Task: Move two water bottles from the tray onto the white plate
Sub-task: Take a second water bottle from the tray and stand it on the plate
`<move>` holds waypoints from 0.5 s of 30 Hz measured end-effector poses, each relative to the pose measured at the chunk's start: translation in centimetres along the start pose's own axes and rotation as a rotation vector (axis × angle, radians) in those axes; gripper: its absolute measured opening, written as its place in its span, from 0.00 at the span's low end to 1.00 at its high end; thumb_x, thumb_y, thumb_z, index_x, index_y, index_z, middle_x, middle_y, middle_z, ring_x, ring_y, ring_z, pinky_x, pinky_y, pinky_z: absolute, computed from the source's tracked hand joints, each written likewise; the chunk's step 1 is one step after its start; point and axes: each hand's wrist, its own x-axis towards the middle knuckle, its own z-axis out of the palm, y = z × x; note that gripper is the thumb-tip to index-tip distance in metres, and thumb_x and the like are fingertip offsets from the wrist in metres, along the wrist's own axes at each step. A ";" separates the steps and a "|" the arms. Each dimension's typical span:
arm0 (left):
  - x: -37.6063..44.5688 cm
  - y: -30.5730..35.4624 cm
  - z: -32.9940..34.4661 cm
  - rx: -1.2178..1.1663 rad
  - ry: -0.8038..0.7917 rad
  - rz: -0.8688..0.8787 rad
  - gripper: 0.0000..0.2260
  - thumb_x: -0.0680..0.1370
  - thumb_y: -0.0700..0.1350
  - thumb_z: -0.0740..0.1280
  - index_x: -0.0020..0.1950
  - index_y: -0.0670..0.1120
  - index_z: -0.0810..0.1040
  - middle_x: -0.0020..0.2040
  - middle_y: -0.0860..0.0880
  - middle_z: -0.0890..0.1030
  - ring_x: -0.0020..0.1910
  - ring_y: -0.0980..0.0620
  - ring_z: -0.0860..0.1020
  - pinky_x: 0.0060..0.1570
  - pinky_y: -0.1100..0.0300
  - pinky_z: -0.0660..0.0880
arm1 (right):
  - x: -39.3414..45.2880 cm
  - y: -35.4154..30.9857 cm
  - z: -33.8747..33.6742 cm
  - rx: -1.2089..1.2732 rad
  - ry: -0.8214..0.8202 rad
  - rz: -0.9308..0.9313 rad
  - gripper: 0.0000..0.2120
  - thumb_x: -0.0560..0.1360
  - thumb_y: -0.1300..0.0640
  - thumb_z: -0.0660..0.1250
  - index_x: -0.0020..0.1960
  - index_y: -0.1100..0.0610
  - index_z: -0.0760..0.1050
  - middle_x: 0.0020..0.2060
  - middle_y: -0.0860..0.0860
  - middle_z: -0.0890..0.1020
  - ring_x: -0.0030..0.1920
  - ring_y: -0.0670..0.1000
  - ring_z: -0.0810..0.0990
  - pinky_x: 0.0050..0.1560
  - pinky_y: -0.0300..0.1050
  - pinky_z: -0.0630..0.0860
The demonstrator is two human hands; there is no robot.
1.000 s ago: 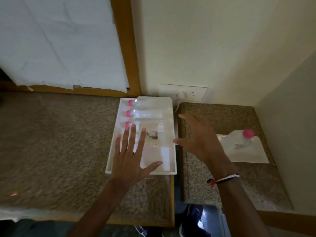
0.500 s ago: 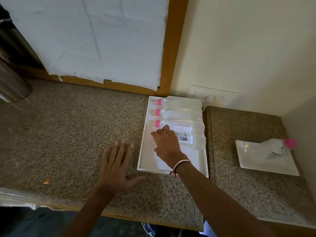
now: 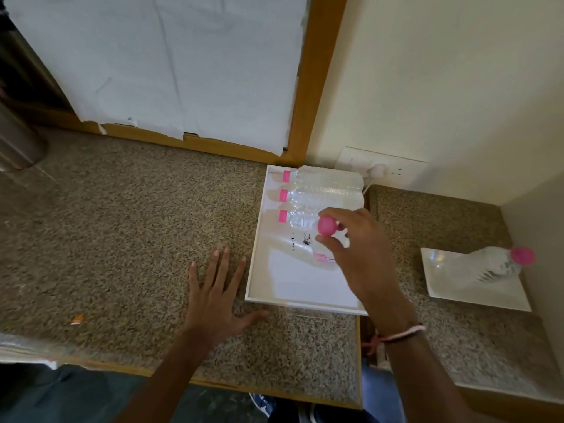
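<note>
A white tray (image 3: 259, 270) lies on the granite counter with three clear, pink-capped water bottles (image 3: 326, 181) lying side by side at its far end. My right hand (image 3: 357, 254) grips a fourth bottle (image 3: 326, 227) near its pink cap, lifted upright above the tray, its clear body and label showing below my fingers. On the lower counter to the right, a white plate (image 3: 457, 285) carries one bottle (image 3: 500, 262) standing with its pink cap up. My left hand (image 3: 219, 297) rests flat on the counter left of the tray, fingers spread, holding nothing.
A wall socket (image 3: 384, 166) with a white plug sits behind the tray. A metal container (image 3: 15, 141) stands at the far left. A small orange scrap (image 3: 77, 319) lies near the front edge. A gap and step separate the two counters.
My right hand has closed on a bottle and raised it upright off the tray. My left hand has stayed flat on the counter beside the tray.
</note>
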 end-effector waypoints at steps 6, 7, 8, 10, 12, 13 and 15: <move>-0.1 0.1 -0.1 0.036 0.011 0.008 0.52 0.67 0.82 0.54 0.81 0.51 0.56 0.82 0.40 0.58 0.82 0.38 0.55 0.75 0.26 0.51 | -1.0 1.6 -1.9 0.105 -0.040 0.043 0.18 0.71 0.55 0.73 0.60 0.48 0.77 0.50 0.50 0.81 0.44 0.46 0.76 0.48 0.38 0.72; 0.0 0.1 -0.2 0.042 0.010 0.008 0.52 0.67 0.82 0.54 0.81 0.51 0.56 0.82 0.40 0.57 0.82 0.38 0.54 0.75 0.26 0.50 | -1.0 1.6 -1.8 0.108 -0.050 0.030 0.18 0.72 0.55 0.73 0.61 0.47 0.76 0.51 0.49 0.81 0.45 0.45 0.76 0.48 0.36 0.71; 0.0 0.2 -0.2 0.047 0.007 0.005 0.52 0.67 0.82 0.54 0.81 0.51 0.55 0.83 0.40 0.57 0.82 0.38 0.54 0.75 0.27 0.49 | -1.0 1.5 -1.6 0.117 -0.064 0.020 0.18 0.72 0.55 0.72 0.61 0.46 0.76 0.51 0.48 0.80 0.46 0.43 0.75 0.48 0.33 0.71; 0.0 0.2 -0.3 0.046 -0.001 0.002 0.52 0.66 0.82 0.55 0.81 0.51 0.56 0.83 0.40 0.57 0.82 0.38 0.54 0.75 0.27 0.49 | -0.9 1.2 -1.3 0.135 -0.086 -0.005 0.19 0.73 0.56 0.72 0.62 0.46 0.75 0.52 0.47 0.80 0.50 0.41 0.73 0.50 0.32 0.72; 0.0 0.3 -0.5 0.046 -0.019 -0.001 0.52 0.66 0.82 0.55 0.81 0.51 0.58 0.82 0.40 0.58 0.82 0.38 0.54 0.75 0.27 0.50 | -0.7 0.8 -1.1 0.122 -0.095 -0.051 0.19 0.73 0.58 0.71 0.62 0.49 0.75 0.51 0.45 0.80 0.53 0.44 0.73 0.53 0.40 0.75; 0.0 0.3 -0.6 0.047 -0.029 -0.003 0.52 0.66 0.82 0.55 0.81 0.51 0.58 0.82 0.40 0.58 0.82 0.38 0.54 0.75 0.27 0.50 | -0.6 0.6 -0.9 0.103 -0.102 -0.078 0.18 0.73 0.59 0.71 0.62 0.50 0.74 0.51 0.46 0.80 0.54 0.47 0.74 0.52 0.45 0.76; -0.1 0.4 -0.9 0.048 -0.048 -0.011 0.52 0.66 0.82 0.55 0.81 0.51 0.57 0.83 0.40 0.57 0.82 0.39 0.54 0.75 0.26 0.52 | -0.4 0.3 -0.8 0.069 -0.115 -0.111 0.18 0.74 0.59 0.70 0.63 0.53 0.74 0.53 0.49 0.81 0.55 0.51 0.74 0.51 0.49 0.77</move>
